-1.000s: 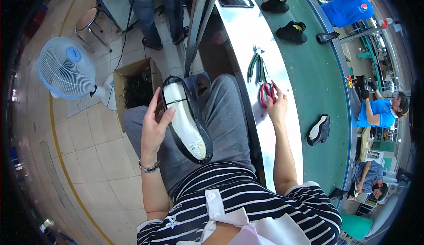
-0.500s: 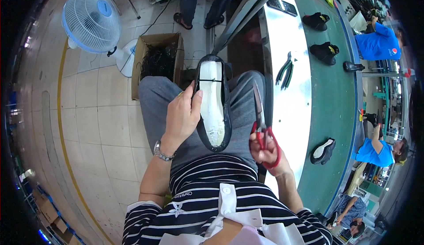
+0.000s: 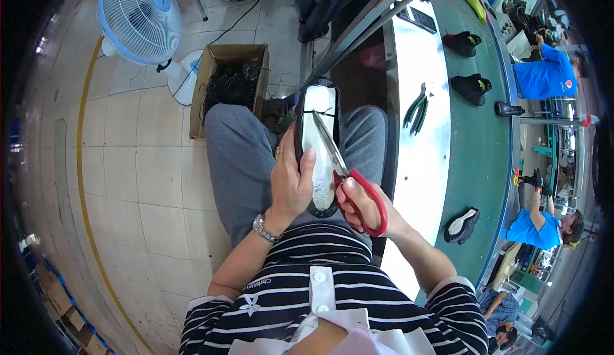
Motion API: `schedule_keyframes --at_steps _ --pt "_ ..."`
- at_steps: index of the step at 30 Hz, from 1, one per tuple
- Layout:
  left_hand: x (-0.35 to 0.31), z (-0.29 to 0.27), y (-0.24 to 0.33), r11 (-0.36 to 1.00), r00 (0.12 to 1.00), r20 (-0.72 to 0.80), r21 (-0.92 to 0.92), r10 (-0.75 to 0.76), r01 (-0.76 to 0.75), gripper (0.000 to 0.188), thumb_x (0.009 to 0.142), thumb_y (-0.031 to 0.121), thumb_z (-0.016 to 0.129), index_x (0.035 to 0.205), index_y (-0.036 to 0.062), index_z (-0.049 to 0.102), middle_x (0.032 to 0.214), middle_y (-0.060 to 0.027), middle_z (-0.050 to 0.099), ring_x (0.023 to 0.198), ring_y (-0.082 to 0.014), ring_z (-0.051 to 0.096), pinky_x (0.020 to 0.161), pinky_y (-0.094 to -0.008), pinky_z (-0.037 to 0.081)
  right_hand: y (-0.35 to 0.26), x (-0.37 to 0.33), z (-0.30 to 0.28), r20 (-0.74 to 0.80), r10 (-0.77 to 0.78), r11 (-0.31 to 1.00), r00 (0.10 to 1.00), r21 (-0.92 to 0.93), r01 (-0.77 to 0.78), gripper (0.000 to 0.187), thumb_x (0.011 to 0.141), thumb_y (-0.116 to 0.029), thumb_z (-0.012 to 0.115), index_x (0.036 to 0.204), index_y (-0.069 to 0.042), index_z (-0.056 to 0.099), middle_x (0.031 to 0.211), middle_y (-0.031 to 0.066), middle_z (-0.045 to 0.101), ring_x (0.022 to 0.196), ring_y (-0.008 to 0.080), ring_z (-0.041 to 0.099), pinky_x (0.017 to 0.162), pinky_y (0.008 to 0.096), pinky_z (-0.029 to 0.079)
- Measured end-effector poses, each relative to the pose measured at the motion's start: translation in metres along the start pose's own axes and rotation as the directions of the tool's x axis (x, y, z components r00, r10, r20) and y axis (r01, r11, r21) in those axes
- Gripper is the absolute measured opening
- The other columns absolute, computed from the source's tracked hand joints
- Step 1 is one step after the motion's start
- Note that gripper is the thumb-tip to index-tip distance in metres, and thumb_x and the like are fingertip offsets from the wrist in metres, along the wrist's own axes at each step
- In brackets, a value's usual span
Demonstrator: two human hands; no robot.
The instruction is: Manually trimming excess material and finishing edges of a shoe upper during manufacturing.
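Note:
A black shoe upper [image 3: 322, 157] lies bottom up above my lap, its white underside showing. My left hand [image 3: 293, 179] grips it along its left side. Across the white underside, near the far end, runs a thin black cord [image 3: 318, 112]. My right hand [image 3: 361, 205] has its fingers through the red handles of a pair of scissors [image 3: 339, 160]. The blades slant over the white underside, with the tips at the cord. Whether the blades touch the cord I cannot tell.
A carton of black scraps [image 3: 199, 99] stands beyond my knees, beside a fan [image 3: 141, 19]. At right, pliers [image 3: 417, 110] rest on a metal ledge [image 3: 419, 182]. Several black shoes ride the green belt [image 3: 476, 157], and co-workers in blue shirts [image 3: 547, 77] work past it.
The scissors have swung left from beside the shoe upper to over its underside, tips at the cord. My left hand and the shoe upper have shifted slightly right. A standing person's legs have moved right.

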State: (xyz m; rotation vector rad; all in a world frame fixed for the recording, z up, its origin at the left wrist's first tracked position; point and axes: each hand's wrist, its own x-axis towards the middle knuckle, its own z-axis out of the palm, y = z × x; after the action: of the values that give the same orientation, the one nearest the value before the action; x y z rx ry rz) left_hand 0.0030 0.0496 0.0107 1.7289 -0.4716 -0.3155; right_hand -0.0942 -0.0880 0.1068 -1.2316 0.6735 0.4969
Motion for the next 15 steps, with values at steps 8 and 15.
schedule_keyframes --at_steps 8,15 --pt "0.029 -0.005 0.008 0.948 0.955 -0.125 0.211 0.269 -0.24 0.062 0.091 0.022 0.065 0.144 0.0011 0.039 0.149 -0.0234 0.035 0.135 -0.0411 0.037 0.11 -0.0455 0.032 0.048 -0.034 -0.003 -0.175 -0.198 0.91 0.964 -0.399 0.115 0.034 0.096 -0.035 0.058 0.081 -0.004 0.058 0.063 -0.0011 0.053 0.056 0.0102 0.051 0.053 0.0282 0.042" --pt "0.063 0.008 0.024 0.553 0.769 0.095 0.64 0.632 -0.533 0.01 0.08 0.008 0.07 0.089 0.004 0.071 0.113 -0.0059 0.066 0.126 -0.0282 0.05 0.103 -0.0448 0.042 0.126 -0.044 -0.083 -0.736 -0.417 0.896 0.533 -0.431 0.106 0.027 0.088 -0.021 0.07 0.1 0.002 0.063 0.076 0.005 0.061 0.066 0.0119 0.055 0.059 0.0288 0.044"
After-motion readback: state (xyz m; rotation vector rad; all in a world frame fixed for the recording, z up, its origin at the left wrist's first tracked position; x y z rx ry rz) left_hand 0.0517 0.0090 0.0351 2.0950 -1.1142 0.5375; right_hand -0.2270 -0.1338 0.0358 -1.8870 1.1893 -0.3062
